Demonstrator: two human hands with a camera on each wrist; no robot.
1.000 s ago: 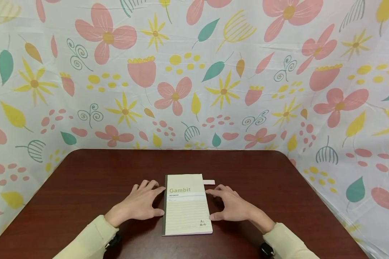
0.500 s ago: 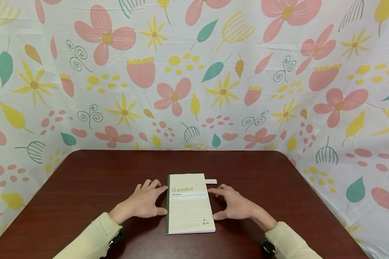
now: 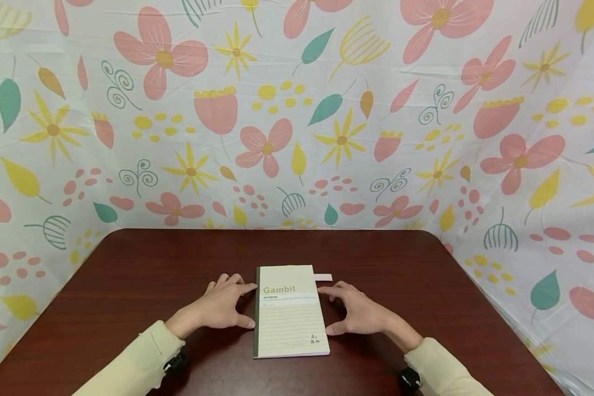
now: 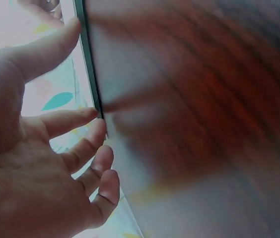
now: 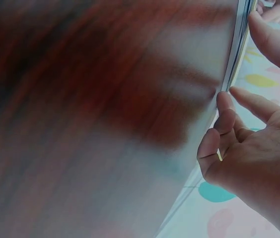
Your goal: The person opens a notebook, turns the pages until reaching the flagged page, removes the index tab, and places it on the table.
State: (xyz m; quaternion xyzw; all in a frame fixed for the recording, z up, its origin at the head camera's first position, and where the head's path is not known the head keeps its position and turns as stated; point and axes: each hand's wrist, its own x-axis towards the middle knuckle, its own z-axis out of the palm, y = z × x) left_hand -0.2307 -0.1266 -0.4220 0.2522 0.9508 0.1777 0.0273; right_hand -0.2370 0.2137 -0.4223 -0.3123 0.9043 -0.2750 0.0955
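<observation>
While the notebook [image 3: 291, 324] shows a protruding tab [image 3: 324, 278], left hand [image 3: 220, 305] and right hand [image 3: 360, 313], fingers spread, touch its edges.

Cream notebook [image 3: 292, 324], closed, dark spine [image 3: 257, 313] at left. Lies flat, about midway between side edges of worktop [image 3: 376, 250].

Screened-off desk spot, indoors by the look of it; whether home, office or studio, cannot tell. Desk [image 3: 218, 248]: dark red-brown wood grain, glossy, far corners rounded. Flower-printed cloth [image 3: 322, 71], creased, hangs like a backdrop beyond the far edge and runs down along left and right edges. Paper notebook [image 3: 289, 316], midway between those side edges, fits desk use.
</observation>
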